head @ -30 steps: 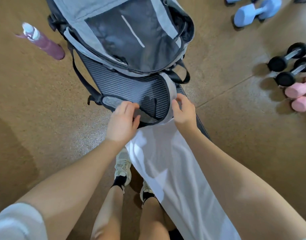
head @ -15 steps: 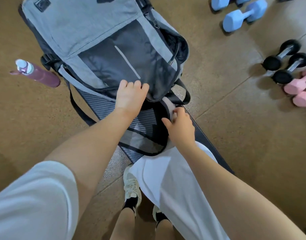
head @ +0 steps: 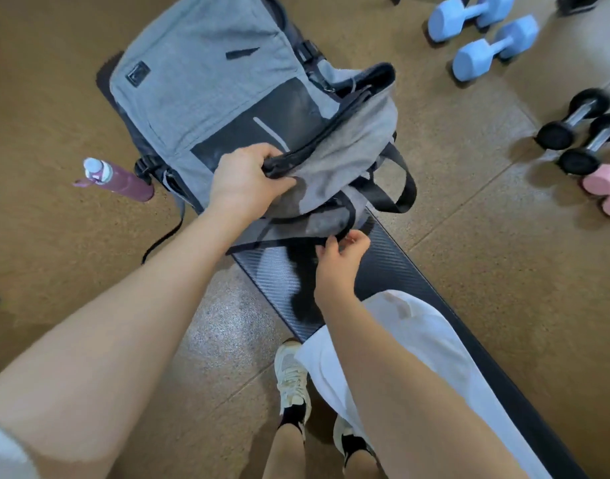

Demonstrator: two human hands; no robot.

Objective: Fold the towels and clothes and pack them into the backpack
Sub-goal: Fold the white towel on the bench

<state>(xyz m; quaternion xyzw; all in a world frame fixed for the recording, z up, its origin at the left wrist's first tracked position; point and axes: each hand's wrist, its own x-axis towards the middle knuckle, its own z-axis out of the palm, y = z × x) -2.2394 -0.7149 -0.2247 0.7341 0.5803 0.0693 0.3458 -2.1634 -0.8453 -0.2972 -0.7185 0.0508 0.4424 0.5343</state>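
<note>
A grey backpack (head: 207, 74) with black trim lies on a black mat (head: 400, 264). My left hand (head: 245, 181) grips the black zip edge of its top flap and holds the grey fabric bunched over the opening. At the bag's near side, my right hand (head: 338, 261) has its fingers curled, pinching the black rim there. A white towel (head: 417, 333) lies lengthwise on the mat under my right forearm. Its far end stops short of the bag. What is inside the backpack is hidden.
A purple water bottle (head: 124, 181) lies on the brown floor left of the bag. Blue dumbbells (head: 493, 46), black dumbbells (head: 580, 133) and pink dumbbells (head: 607, 191) sit at the right. My feet in white shoes (head: 291, 378) stand beside the mat.
My left hand reached up, took the flap's edge and drew it over the open mouth. My right hand left the towel's end and went to the bag's near rim.
</note>
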